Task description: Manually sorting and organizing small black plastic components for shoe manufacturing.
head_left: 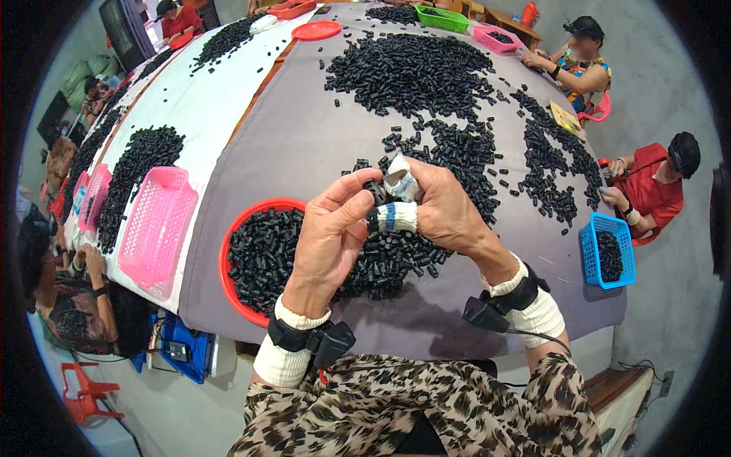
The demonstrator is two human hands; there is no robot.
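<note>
Over the near part of the table, my left hand (324, 236) is closed, pinching a small black cylindrical piece (375, 192) between thumb and fingers. My right hand (449, 202) meets it from the other side, its fingers curled in. White wrapping (396, 217) with blue marks covers some of its fingers and thumb. Whatever sits between those wrapped fingertips is too small and hidden to name. Just below both hands lies a heap of similar black pieces (381, 266), next to a red round tray (225, 263) filled with more of them.
Larger heaps of black pieces (411, 72) spread across the grey-covered table (251, 167). A pink basket (156, 228) stands left, a blue basket (630, 247) right. A red lid (317, 30) lies at the far side. Several people sit around; one in red (647, 183) works at right.
</note>
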